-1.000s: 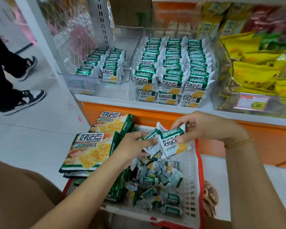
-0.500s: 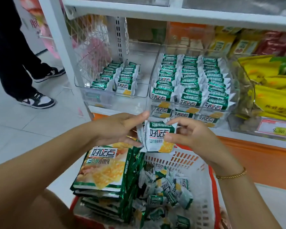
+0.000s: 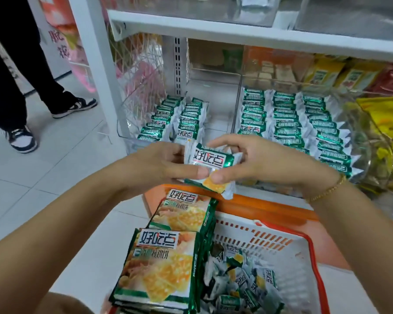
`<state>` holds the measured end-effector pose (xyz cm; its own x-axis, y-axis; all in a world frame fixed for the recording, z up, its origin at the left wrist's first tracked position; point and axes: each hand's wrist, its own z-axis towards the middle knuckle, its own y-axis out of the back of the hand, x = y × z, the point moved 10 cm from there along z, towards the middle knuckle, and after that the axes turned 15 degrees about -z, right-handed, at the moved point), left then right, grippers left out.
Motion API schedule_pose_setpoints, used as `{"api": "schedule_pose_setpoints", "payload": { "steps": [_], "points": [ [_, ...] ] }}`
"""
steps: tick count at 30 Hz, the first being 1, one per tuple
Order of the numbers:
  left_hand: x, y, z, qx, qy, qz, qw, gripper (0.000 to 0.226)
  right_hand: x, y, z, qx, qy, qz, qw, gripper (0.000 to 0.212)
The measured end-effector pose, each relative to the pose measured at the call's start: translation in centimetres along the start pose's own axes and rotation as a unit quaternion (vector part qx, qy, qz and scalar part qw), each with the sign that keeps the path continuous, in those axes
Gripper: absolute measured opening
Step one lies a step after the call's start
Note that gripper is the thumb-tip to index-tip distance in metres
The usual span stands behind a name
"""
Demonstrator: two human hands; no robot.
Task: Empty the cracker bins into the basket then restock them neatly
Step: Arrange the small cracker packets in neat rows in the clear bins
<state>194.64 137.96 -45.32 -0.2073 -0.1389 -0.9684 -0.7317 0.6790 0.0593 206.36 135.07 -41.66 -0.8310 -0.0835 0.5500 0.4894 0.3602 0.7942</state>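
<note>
Two hands, the left hand (image 3: pixel 166 164) and the right hand (image 3: pixel 259 164), are together pinching at least two small cracker packets (image 3: pixel 210 158). The packets are stacked, so the exact number cannot be told.

Two clear bins are showing. The left bin (image 3: pixel 123 132) is carrying two rows of packets and the right bin (image 3: pixel 237 109) three rows.

One basket (image 3: pixel 313 264) is holding two large cracker bags on top of its stacks, the nearer bag (image 3: pixel 159 268) and the farther bag (image 3: pixel 184 214). More bags are lying beneath, uncountable. A loose heap of small packets (image 3: pixel 236 282), too many to count, is also lying in it.

One bracelet (image 3: pixel 327 191) is circling the right wrist.

Two sneakers, the near sneaker (image 3: pixel 23 138) and the far sneaker (image 3: pixel 75 107), are standing on the floor (image 3: pixel 55 166).
</note>
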Motion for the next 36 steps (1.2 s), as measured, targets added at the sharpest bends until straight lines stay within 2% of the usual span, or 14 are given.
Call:
{"api": "schedule_pose_setpoints", "payload": {
  "steps": [2,5,6,7,9,11,14,17,19,23,29,32,35,36],
  "points": [
    [-1.1,1.7,0.1,-0.042,-0.022,-0.074,0.996,0.057,1.1,1.4,2.4,0.017,-0.008,-0.024,1.000,0.082],
    [-1.6,6.2,-0.1,-0.161,-0.056,-0.159,0.972,0.062,1.8,3.4,6.4,0.009,-0.038,0.038,0.999,0.088],
    [-1.5,7.9,-0.4,-0.217,-0.062,-0.112,0.968,0.055,1.8,4.1,7.5,-0.005,-0.053,0.039,0.998,0.087],
    [-1.4,9.6,-0.7,-0.274,-0.060,-0.003,0.960,0.046,1.7,4.7,8.7,-0.021,-0.066,0.025,0.997,0.083],
    [-1.5,11.1,-1.3,-0.338,-0.045,0.232,0.911,0.032,1.7,5.0,10.9,-0.042,-0.079,-0.028,0.996,0.075],
    [-0.7,11.2,-0.8,-0.323,-0.044,0.324,0.888,0.031,1.3,4.0,13.1,-0.042,-0.093,-0.105,0.989,0.070],
    [-0.2,11.1,-0.2,-0.302,-0.047,0.339,0.890,0.033,-0.3,1.7,15.9,-0.035,-0.123,-0.213,0.969,0.063],
    [-0.5,11.0,-0.1,-0.298,-0.053,0.344,0.889,0.034,-1.8,-0.6,17.4,-0.012,-0.141,-0.239,0.961,0.042],
    [-0.4,10.9,-0.1,-0.291,-0.052,0.345,0.891,0.036,-2.4,-1.6,18.0,-0.008,-0.148,-0.231,0.962,0.038],
    [-0.3,10.9,-0.2,-0.283,-0.057,0.346,0.893,0.038,-2.5,-2.1,18.8,-0.064,-0.115,-0.226,0.965,0.056],
    [-0.5,10.4,-0.1,-0.281,-0.067,0.349,0.891,0.038,-2.6,-1.7,18.9,-0.130,-0.113,-0.237,0.956,0.052],
    [-0.6,9.9,0.0,-0.275,-0.071,0.358,0.890,0.038,-1.8,-1.6,18.6,-0.133,-0.107,-0.271,0.947,0.051],
    [-0.8,9.8,-0.2,-0.274,-0.075,0.365,0.886,0.038,-1.1,-1.0,17.6,-0.116,-0.111,-0.250,0.955,0.071],
    [-1.0,9.6,-0.3,-0.276,-0.078,0.368,0.885,0.037,-0.5,-0.3,16.9,-0.127,-0.104,-0.250,0.954,0.070]
  ]
}}
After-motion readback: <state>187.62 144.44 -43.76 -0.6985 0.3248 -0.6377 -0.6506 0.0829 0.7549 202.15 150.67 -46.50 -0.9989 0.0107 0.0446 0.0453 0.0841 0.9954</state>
